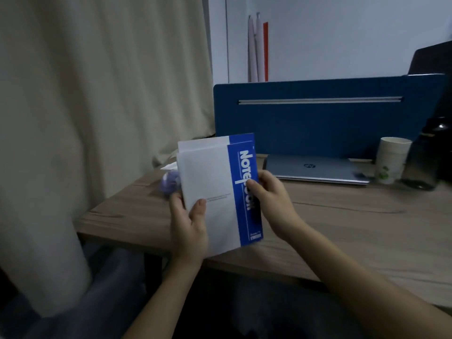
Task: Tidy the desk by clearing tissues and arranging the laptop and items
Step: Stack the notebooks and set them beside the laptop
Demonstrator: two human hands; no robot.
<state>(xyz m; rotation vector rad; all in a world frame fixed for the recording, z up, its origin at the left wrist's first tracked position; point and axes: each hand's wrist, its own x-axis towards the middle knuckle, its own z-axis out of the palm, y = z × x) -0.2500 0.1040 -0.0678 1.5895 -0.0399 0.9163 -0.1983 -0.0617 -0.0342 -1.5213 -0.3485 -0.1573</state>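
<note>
Holding 2 notebooks (215,192) upright above the near-left part of the tabletop (342,228), the person seems to be in the arranging part of the job — the covers, white with a blue spine band, are squared one behind the other. Only 1 view, the head camera, is on offer. The left hand (189,226) grips the lower left edge, thumb on the front cover and fingers behind; the right hand (271,199) pinches the blue spine side, thumb across the printed title. Both hands are closed on the notebooks, which are lifted clear of the wood.

Judging from the layout, part of the tidying looks done: the laptop (315,168) lies shut and flat against the blue divider panel (318,123), well apart from the hands, with a paper cup (392,160) just beside its right end and a dark bottle (425,157) next to that. What seems left — a white tissue (170,165) and a blurred purple object (170,183) sit behind the notebooks near the left edge, not yet cleared, and the notebooks need setting down.
</note>
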